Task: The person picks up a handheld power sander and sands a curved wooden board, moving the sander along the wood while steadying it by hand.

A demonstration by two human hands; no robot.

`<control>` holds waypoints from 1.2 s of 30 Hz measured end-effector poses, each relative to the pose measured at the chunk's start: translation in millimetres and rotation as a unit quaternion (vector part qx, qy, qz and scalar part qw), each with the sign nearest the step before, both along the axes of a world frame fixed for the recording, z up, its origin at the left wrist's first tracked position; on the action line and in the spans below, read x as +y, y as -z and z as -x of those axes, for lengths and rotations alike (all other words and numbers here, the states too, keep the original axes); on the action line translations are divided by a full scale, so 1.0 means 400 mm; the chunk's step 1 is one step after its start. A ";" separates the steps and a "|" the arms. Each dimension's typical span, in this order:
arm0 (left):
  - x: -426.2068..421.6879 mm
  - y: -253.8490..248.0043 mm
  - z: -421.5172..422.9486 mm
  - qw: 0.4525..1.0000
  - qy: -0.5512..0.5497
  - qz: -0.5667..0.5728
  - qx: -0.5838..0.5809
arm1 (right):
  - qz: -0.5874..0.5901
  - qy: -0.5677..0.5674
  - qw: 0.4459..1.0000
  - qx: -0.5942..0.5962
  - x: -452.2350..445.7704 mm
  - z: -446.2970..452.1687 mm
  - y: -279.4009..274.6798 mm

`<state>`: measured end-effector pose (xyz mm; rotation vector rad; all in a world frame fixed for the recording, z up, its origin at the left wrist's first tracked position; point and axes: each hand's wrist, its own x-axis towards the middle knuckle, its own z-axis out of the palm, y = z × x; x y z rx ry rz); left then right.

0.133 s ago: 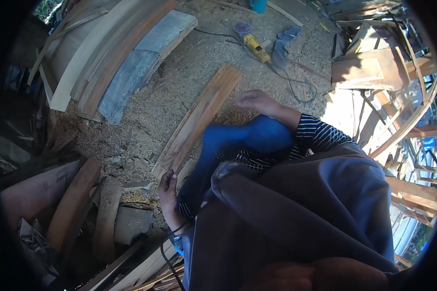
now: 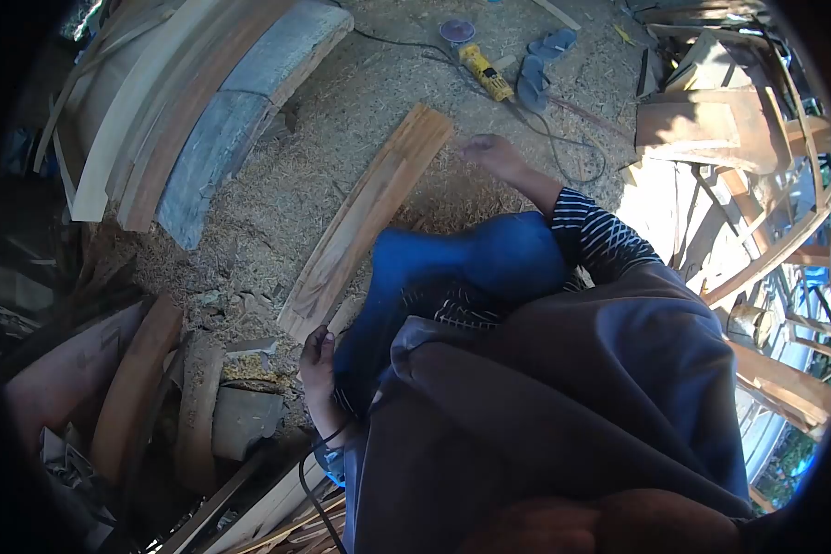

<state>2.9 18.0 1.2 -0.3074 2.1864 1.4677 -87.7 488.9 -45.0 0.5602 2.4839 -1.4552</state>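
A wooden plank (image 2: 369,217) lies slanted on the sawdust-covered ground, in front of my bent leg in blue trousers (image 2: 471,249). By its near end is my left hand (image 2: 318,365), fingers curled in; whether they grip anything is hidden. A black cord (image 2: 307,485) runs past the left wrist, with a small blue item partly hidden beneath it. My right hand (image 2: 492,154) hovers just right of the plank's far end, apart from it, fingers loosely bent and somewhat blurred, with nothing visible in them.
Beyond the plank lie a yellow angle grinder (image 2: 483,72) with its cord and a pair of sandals (image 2: 542,66). Curved boards (image 2: 148,120) and a grey weathered beam (image 2: 222,120) are stacked upper left. Wood offcuts (image 2: 134,392) sit lower left; more timber (image 2: 702,129) stands right.
My right hand has moved up toward the plank's far end, its fingers now more bent. The left hand keeps its place by the near end. The view has shifted slightly.
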 end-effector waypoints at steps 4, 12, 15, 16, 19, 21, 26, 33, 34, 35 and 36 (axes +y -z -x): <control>0.038 0.136 -0.035 0.976 0.154 0.151 -0.014 | -0.144 0.094 0.985 -0.011 0.216 0.121 0.116; 0.180 0.201 -0.062 0.955 0.221 0.088 -0.178 | -0.418 0.154 0.895 0.018 0.446 0.375 0.331; 0.174 0.195 -0.083 0.947 0.199 0.103 -0.229 | -0.415 0.167 0.894 -0.006 0.496 0.452 0.395; 0.171 0.192 -0.089 0.944 0.191 0.109 -0.244 | -0.409 0.164 0.897 -0.009 0.509 0.468 0.414; 0.150 0.173 -0.118 0.937 0.156 0.126 -0.287 | -0.271 0.167 0.941 -0.118 0.529 0.515 0.418; 0.142 0.159 -0.134 0.931 0.136 0.134 -0.312 | -0.319 0.184 0.920 -0.132 0.533 0.529 0.439; 0.146 0.132 -0.168 0.919 0.097 0.145 -0.354 | -0.285 0.150 0.932 -0.163 0.562 0.539 0.445; 0.185 0.128 -0.189 0.915 0.076 0.117 -0.378 | 0.062 0.240 0.966 -0.074 0.615 0.511 0.462; 0.188 0.133 -0.187 0.917 0.077 0.106 -0.377 | 0.056 0.236 0.967 -0.074 0.619 0.485 0.453; 0.187 0.138 -0.188 0.919 0.077 0.090 -0.376 | 0.183 0.273 0.944 -0.041 0.591 0.438 0.386; 0.180 0.147 -0.191 0.923 0.077 0.061 -0.372 | 0.308 0.299 0.903 -0.010 0.566 0.417 0.326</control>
